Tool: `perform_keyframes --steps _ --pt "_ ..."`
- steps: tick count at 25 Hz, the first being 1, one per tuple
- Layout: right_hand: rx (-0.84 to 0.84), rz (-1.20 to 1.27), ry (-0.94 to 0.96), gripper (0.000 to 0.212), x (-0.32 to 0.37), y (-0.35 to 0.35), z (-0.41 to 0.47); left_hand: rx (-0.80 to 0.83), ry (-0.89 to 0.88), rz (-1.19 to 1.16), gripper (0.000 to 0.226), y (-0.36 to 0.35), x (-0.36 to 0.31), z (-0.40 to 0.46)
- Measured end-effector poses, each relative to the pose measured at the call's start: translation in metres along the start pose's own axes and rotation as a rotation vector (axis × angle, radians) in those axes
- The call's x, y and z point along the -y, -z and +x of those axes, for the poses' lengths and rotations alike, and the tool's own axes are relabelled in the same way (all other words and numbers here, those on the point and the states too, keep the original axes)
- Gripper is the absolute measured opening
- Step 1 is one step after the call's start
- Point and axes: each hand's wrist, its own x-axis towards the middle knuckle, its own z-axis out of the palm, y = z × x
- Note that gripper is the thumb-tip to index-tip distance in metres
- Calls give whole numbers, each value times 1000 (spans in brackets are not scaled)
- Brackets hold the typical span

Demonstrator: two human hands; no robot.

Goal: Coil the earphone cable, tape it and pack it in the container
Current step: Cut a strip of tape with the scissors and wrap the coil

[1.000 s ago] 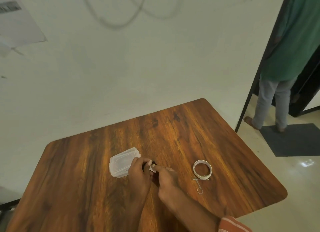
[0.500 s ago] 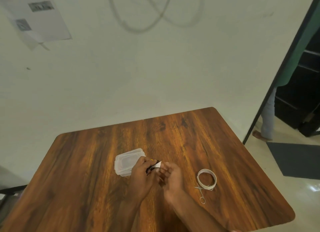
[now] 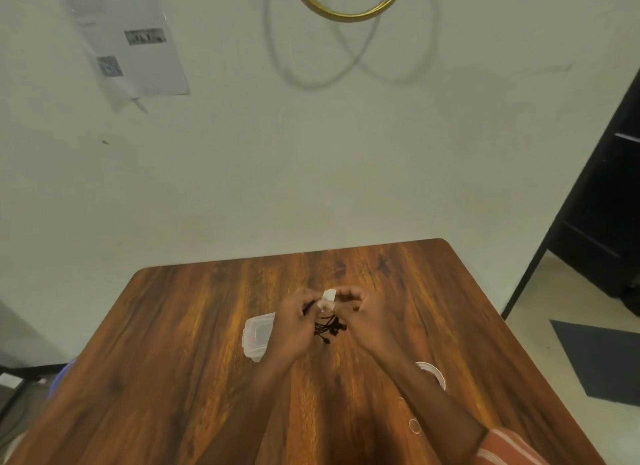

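Both hands have lifted off the table (image 3: pixel 194 343): left hand (image 3: pixel 294 320) pinching black earphone coil (image 3: pixel 329 326), right hand (image 3: pixel 360 312) pinching white tape strip (image 3: pixel 327 300) round it, w/ container (image 3: pixel 256 336) unpacked at left.

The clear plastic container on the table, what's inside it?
The clear plastic container looks closed and nothing shows inside it; the left hand covers its right end. The black earphone cable hangs between both hands.

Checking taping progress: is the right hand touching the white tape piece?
Touching. The head view shows the right hand pinching the tape piece against the earphone cable.
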Motion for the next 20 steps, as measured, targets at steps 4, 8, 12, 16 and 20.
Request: perform_keyframes --steps 4,8,12,16,20 --pt "50 69 64 20 10 5 5 -71 -13 -97 28 8 -13 4" --pt "-1 152 112 31 24 1 3 -112 -105 -115 28 16 -19 4" --pt "-32 130 137 24 33 -1 0 -70 -370 135 30 29 -14 6" --pt "-47 137 136 21 42 -4 -2 -39 -478 347 29 39 -17 10" --pt "-118 36 203 13 50 -5 -6 -2 -471 528 15 44 -31 15"
